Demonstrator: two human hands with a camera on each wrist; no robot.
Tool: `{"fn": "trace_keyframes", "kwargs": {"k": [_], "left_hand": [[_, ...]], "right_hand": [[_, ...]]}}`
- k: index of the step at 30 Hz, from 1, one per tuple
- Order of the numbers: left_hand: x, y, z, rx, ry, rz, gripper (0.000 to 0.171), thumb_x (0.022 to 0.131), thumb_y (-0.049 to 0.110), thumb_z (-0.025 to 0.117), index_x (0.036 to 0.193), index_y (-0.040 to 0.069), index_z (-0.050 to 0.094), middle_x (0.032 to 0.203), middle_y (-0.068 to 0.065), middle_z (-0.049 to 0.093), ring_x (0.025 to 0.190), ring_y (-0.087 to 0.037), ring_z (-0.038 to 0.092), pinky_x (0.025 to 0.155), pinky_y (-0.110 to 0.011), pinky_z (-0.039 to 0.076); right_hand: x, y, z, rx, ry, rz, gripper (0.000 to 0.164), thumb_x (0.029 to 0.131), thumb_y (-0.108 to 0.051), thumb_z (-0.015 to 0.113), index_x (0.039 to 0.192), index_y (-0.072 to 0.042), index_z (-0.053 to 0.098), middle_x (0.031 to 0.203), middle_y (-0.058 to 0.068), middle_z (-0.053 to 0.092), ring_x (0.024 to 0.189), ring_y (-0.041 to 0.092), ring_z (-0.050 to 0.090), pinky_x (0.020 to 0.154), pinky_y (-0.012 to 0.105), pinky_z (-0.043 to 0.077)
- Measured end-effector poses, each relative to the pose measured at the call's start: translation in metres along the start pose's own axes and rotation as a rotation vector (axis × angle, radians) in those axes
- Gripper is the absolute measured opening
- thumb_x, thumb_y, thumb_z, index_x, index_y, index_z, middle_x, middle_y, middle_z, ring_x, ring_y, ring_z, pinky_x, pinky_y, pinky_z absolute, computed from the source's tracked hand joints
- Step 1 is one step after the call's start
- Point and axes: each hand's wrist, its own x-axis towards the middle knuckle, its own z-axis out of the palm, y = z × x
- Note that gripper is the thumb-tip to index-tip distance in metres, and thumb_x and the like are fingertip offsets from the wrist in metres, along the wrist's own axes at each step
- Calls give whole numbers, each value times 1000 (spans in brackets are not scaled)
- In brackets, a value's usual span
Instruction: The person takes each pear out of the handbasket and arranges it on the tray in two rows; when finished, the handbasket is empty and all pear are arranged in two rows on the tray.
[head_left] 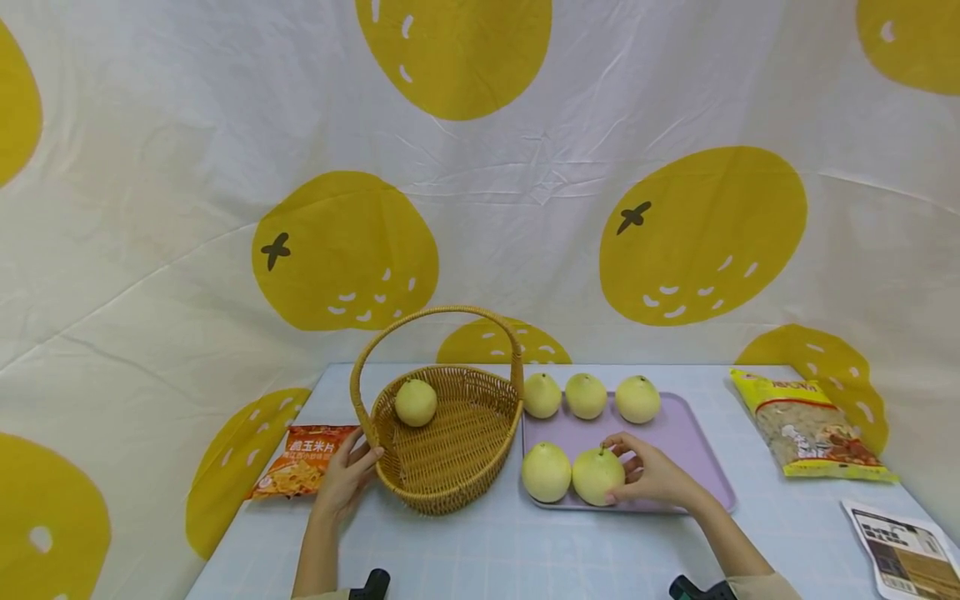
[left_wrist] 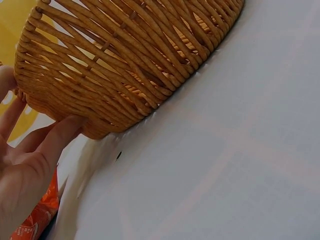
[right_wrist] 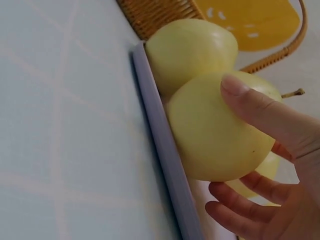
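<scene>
A wicker basket [head_left: 450, 498] with a tall arched handle stands on the table at centre left, one pale yellow-green pear [head_left: 416, 403] inside it. My left hand [head_left: 350, 475] holds the basket's left side near the foot of the handle; in the left wrist view, fingertips lie against the woven wall [left_wrist: 115, 75]. To the right is a lilac tray [head_left: 682, 446] with three pears along the back and two at its front edge. My right hand [head_left: 651, 473] grips the right-hand front pear [head_left: 597, 477], thumb on its near side. That pear leans against its neighbour [right_wrist: 192, 52] on the tray.
An orange-red snack bag [head_left: 307, 458] lies left of the basket, behind my left hand. Over at the right are a yellow-topped food bag [head_left: 810, 425] and a white-and-brown packet [head_left: 903, 550]. A cloth printed with yellow fruit [head_left: 480, 250] hangs behind the table.
</scene>
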Motion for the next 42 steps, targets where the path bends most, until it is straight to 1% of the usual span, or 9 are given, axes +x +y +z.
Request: {"fn": "trace_keyframes", "kwargs": {"k": [5, 8, 13, 18, 25, 29, 33, 38, 42], "left_hand": [[-1, 1, 0, 0, 2, -4, 72, 92, 9, 60, 151, 9, 19, 148, -27, 26, 123, -33, 45, 83, -29, 52], [-1, 2, 0, 0, 4, -7, 72, 92, 9, 60, 151, 10, 19, 148, -27, 26, 122, -32, 46, 82, -29, 52], [-1, 1, 0, 4, -6, -4, 72, 92, 10, 60, 151, 10, 18, 148, -27, 25, 113, -18, 54, 83, -28, 52], [-1, 0, -1, -9, -15, 4, 70, 92, 8, 58, 150, 10, 19, 148, -27, 24, 102, -5, 58, 83, -27, 51], [-1, 0, -1, 6, -8, 4, 71, 92, 9, 59, 150, 9, 19, 148, -27, 25, 111, -16, 54, 84, -28, 51], [0, 1, 0, 16, -9, 5, 70, 92, 9, 59, 150, 10, 20, 148, -27, 26, 118, -23, 49, 84, -28, 51], [0, 0, -1, 18, -1, 4, 70, 92, 9, 59, 150, 10, 21, 148, -27, 26, 118, -24, 50, 84, -28, 51], [-1, 0, -1, 10, -3, 3, 70, 92, 10, 59, 150, 10, 20, 148, -27, 25, 115, -20, 51, 84, -29, 51], [-1, 0, -1, 0, -8, -1, 70, 93, 9, 59, 150, 10, 19, 148, -27, 25, 116, -20, 51, 84, -29, 51]], "right_hand": [[-1, 0, 0, -12, -12, -4, 66, 69, -19, 84, 121, -2, 48, 111, 22, 53, 81, 17, 59, 71, 30, 54], [0, 0, -3, -30, -20, -21, 65, 71, -20, 83, 123, 0, 49, 114, 23, 54, 89, 25, 59, 74, 34, 54], [7, -9, -9, -37, 24, -55, 65, 77, -20, 78, 128, 5, 48, 121, 28, 54, 103, 40, 55, 81, 48, 51], [25, -30, -11, -46, 92, -114, 57, 80, -20, 76, 126, 3, 52, 120, 23, 58, 107, 44, 53, 87, 54, 47], [61, -65, -7, -20, 31, -201, 54, 81, -17, 75, 126, 1, 52, 120, 21, 58, 109, 39, 55, 92, 52, 45], [84, -81, 2, 53, -45, -242, 54, 82, -14, 73, 128, 4, 51, 121, 26, 55, 109, 42, 54, 92, 50, 46], [109, -91, 18, 124, -106, -275, 54, 83, -13, 72, 128, 7, 49, 123, 27, 53, 108, 46, 53, 91, 51, 47], [134, -98, 44, 149, -132, -266, 55, 84, -13, 72, 131, 4, 49, 125, 24, 55, 106, 42, 56, 89, 38, 50], [151, -104, 63, 157, -157, -266, 58, 83, -11, 71, 134, 3, 47, 127, 23, 53, 105, 41, 58, 88, 35, 51]]}}
